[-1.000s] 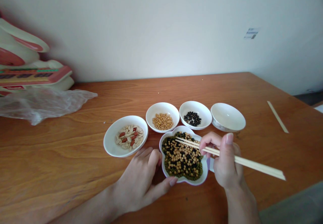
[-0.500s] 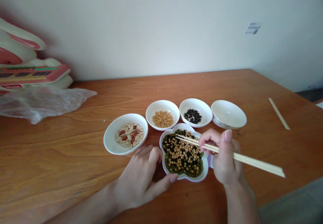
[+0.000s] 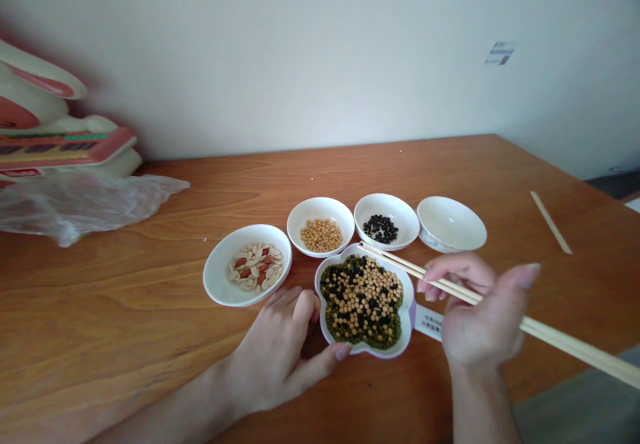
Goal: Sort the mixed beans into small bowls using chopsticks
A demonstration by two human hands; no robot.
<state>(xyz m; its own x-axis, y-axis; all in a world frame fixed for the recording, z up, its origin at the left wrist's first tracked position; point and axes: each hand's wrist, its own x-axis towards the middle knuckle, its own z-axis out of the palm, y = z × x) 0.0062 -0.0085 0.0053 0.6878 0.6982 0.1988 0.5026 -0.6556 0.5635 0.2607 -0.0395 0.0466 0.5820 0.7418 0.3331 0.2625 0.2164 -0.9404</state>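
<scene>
My right hand (image 3: 483, 314) is closed around a pair of wooden chopsticks (image 3: 445, 287), the thumb raised. Their tips reach over the far rim of a flower-shaped dish (image 3: 409, 297), with a small dark speck, perhaps a black bean, between them. Green, black and tan beans (image 3: 365, 301) fill the dish. At its near left side, my left hand (image 3: 280, 351) has curled fingers by the wall and its thumb against the front rim. Just beyond the dish stand a white bowl of black beans (image 3: 381, 229) and another of yellow soybeans (image 3: 321, 235).
A white bowl of peanuts (image 3: 255, 267) stands beyond my left hand. The rightmost white bowl (image 3: 453, 221) shows a bare inside. Farther right lies a pale stick (image 3: 550, 223). A plastic bag (image 3: 95, 201) and a rabbit-shaped toy keyboard (image 3: 65, 141) sit at left, by the wall.
The chopstick tips have risen from the beans toward the dish's far rim. My right hand has shifted right and turned, uncovering a label beside the dish. My left hand stays put.
</scene>
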